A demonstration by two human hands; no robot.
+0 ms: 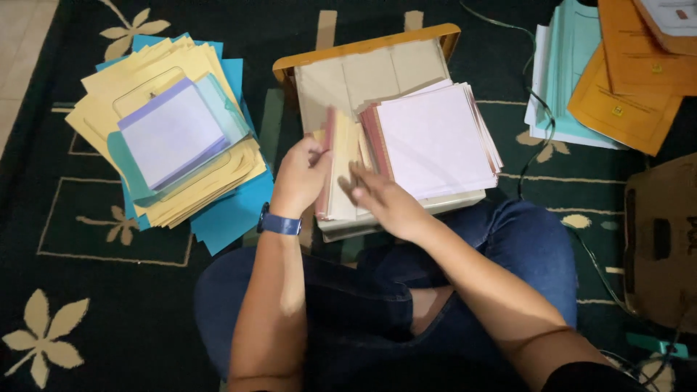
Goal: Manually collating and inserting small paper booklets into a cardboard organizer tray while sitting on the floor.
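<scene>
My left hand (300, 178), with a blue watch at the wrist, grips the left edge of a thin bundle of cream and reddish paper sheets (341, 163) standing on its edge. My right hand (381, 199) lies flat with fingers spread against the right side of that bundle. The bundle sits on a low wooden folding desk (363, 45) over my lap. A thick stack of pink and white sheets (435, 139) rests on the desk just right of the hands, slightly fanned.
A pile of yellow, teal and blue folders topped by a lilac booklet (172, 132) lies on the dark patterned carpet (94, 290) at left. Orange and mint folders (617, 72) lie at upper right. A brown bag (661, 239) sits at right, with a cable (537, 131) running past it.
</scene>
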